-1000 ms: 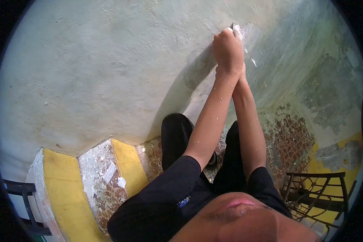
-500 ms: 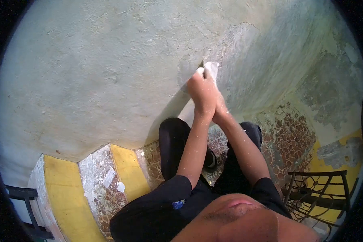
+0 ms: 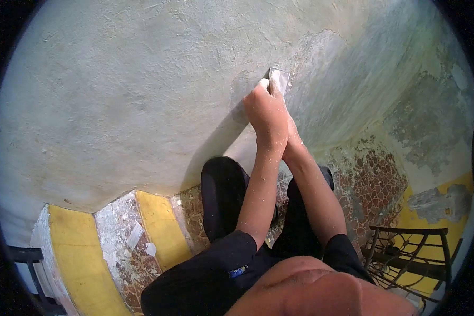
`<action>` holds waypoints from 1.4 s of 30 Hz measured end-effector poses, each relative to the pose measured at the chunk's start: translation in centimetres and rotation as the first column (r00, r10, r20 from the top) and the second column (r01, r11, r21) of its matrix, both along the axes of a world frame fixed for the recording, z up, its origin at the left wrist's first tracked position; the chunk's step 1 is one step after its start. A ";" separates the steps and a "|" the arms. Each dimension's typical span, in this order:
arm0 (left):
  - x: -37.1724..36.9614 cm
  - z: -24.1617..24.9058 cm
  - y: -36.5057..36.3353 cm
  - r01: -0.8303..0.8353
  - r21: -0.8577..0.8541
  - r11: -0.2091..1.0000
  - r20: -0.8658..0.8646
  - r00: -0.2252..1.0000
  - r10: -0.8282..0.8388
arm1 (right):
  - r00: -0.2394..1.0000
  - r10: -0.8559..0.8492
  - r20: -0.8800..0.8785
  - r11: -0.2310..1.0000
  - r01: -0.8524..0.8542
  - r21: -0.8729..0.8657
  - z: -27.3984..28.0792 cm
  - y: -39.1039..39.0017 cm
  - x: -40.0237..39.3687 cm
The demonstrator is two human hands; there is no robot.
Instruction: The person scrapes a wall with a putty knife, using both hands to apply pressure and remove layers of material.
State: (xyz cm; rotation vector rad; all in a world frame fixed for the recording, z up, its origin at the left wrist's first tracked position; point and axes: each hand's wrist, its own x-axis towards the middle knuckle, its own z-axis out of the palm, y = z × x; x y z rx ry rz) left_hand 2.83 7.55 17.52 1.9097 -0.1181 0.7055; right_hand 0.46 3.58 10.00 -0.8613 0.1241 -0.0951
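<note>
A scraper with a flat metal blade point(image 3: 284, 77) is pressed to the pale, rough-plastered wall point(image 3: 158, 89). My left hand point(image 3: 265, 108) is closed at the scraper and lies over my right hand point(image 3: 291, 126), hiding most of it. The scraper's handle is out of sight beneath my hands. White dust coats the fingertips near the blade, and pale flecks dot both forearms. Around the blade, the wall has a greyer patch point(image 3: 316, 52) with a ragged peeling edge.
Yellow-edged steps point(image 3: 160, 224) with a paint chip point(image 3: 135, 235) lie at left. Debris covers the brown patterned floor point(image 3: 376, 179) beyond my knees. A dark metal rack point(image 3: 411, 253) stands at lower right. Black rails point(image 3: 34, 274) show at lower left.
My hands and the scraper have moved slightly up along the wall, and more of the metal blade shows. The view has shifted a little.
</note>
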 end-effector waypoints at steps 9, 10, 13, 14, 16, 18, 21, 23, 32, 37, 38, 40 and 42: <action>4.0 5.9 -6.6 0.153 0.167 0.974 0.215 0.959 -0.187 | 0.999 0.013 0.039 0.993 -0.009 -0.116 5.3 -5.4 5.2; 4.1 4.9 -6.7 0.176 0.238 0.955 0.168 0.961 -0.219 | 0.999 -0.002 0.047 0.992 0.008 -0.127 5.2 -3.3 3.9; 3.5 0.4 -5.3 0.221 0.213 0.952 0.011 0.973 -0.229 | 0.997 -0.025 0.073 0.984 0.038 -0.174 5.6 -1.4 3.0; 2.7 -1.0 -4.1 0.210 0.198 0.957 -0.045 0.978 -0.205 | 0.997 -0.028 0.077 0.982 0.042 -0.186 4.8 0.3 1.0; 1.8 -2.4 -1.5 0.197 0.131 0.972 -0.086 0.979 -0.187 | 0.996 -0.034 0.080 0.978 0.049 -0.205 4.1 1.3 -1.1; 0.6 -1.9 1.3 0.149 0.122 0.981 -0.067 0.988 -0.142 | 0.996 -0.031 0.079 0.973 0.048 -0.224 4.2 4.1 -1.5; -0.9 -1.8 4.3 0.088 0.067 0.994 -0.025 0.996 -0.086 | 0.996 -0.025 0.089 0.967 0.046 -0.249 4.6 6.1 -1.6; -1.2 -1.9 5.4 0.079 0.005 0.997 0.003 0.997 -0.079 | 0.995 -0.025 0.095 0.962 0.050 -0.267 4.8 6.5 -1.9; -1.8 0.7 5.2 0.066 -0.072 0.995 0.027 0.998 -0.064 | 0.988 -0.041 0.151 0.915 0.098 -0.391 5.7 5.3 -2.2; -1.7 2.3 3.6 0.039 -0.106 0.994 -0.017 0.999 -0.041 | 0.987 -0.055 0.148 0.887 0.117 -0.447 6.6 3.9 -0.7; -1.6 2.4 3.3 0.044 -0.130 0.991 -0.020 0.999 -0.047 | 0.987 -0.060 0.147 0.883 0.122 -0.453 6.7 3.5 -0.8; -0.7 3.2 2.4 0.056 -0.092 0.994 0.056 0.997 -0.051 | 0.986 -0.067 0.153 0.874 0.132 -0.467 7.1 2.1 -1.3; 0.0 5.5 1.2 0.056 -0.029 0.998 0.112 0.992 -0.053 | 0.983 -0.069 0.172 0.864 0.145 -0.482 8.1 1.5 -1.2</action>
